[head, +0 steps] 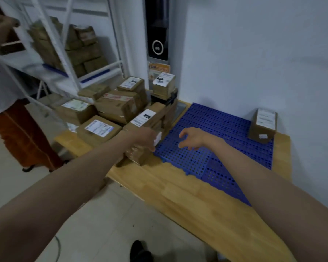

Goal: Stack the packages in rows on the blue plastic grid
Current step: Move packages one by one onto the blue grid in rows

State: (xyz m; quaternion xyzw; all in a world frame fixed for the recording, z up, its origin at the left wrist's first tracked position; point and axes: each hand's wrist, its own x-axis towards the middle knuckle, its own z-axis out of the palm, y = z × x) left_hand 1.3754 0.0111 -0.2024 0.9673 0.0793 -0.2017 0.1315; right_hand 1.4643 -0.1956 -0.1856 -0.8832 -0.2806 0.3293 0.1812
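While on the grid (225,129), one package (262,125) (far corner) beyond both hands.

Most of the blue grid (216,129) lies open, with one package (262,125) in its far corner and stacked boxes (121,110) crowding its left edge.

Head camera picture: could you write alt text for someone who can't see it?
A person's left hand touches a cardboard package beside a blue plastic grid on a wooden table, while the right hand hovers open over the grid. One labelled package already stands on its far corner.
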